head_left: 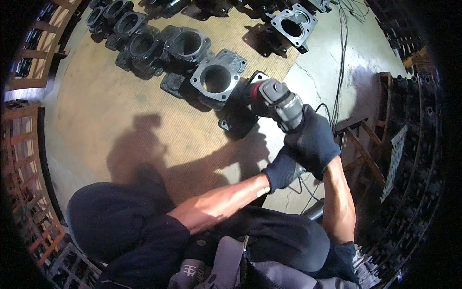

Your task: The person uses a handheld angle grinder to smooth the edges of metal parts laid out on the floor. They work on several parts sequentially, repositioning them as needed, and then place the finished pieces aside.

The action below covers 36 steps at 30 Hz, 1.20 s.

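Note:
An angle grinder (284, 103) with a grey and black body is gripped in both of my dark-gloved hands. My right hand (313, 137) is wrapped round the body just behind the grinder's head. Lower down, my left hand (285, 169) closes round the rear of the tool, partly covered by the right. The grinder's head is over a dark metal casting (236, 123), which it largely covers. Whether the disc touches the metal cannot be seen. Close by on the left stands a flanged casting (215, 79) with a round bore and a bright machined face.
Several similar castings (185, 44) run in a row toward the far left on a ribbed tan sheet (91, 111). Another bright-faced casting (294, 26) stands farther back. Cables (342, 53) trail over the floor at right. Wooden racks (29, 144) line the left; stacked dark parts (414, 159) fill the right.

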Each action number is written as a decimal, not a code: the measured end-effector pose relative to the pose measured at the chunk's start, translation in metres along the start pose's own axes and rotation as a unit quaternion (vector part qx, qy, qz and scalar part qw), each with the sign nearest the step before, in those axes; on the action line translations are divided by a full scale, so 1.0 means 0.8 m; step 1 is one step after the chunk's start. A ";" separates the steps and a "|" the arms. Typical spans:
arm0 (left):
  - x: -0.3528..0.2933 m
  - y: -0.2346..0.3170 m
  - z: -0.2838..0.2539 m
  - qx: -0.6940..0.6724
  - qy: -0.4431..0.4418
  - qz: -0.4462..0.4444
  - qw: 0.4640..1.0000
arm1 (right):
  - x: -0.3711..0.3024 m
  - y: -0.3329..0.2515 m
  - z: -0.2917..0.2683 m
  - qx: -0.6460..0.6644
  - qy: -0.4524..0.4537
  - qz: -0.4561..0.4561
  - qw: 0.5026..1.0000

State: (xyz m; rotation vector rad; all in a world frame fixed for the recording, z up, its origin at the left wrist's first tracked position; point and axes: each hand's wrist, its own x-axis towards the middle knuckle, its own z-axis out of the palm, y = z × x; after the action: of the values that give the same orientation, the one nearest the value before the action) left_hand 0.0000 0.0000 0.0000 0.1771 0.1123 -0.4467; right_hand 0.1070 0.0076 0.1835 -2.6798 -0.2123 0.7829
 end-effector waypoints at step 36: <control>0.015 -0.034 0.010 -0.397 -0.063 0.008 0.915 | 0.007 0.003 -0.003 0.025 -0.010 -0.006 1.000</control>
State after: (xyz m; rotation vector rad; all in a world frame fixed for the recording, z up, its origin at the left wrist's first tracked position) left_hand -0.0005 -0.0310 0.0018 -0.6529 0.1586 -0.3647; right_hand 0.1132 0.0059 0.1814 -2.6228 -0.2120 0.8000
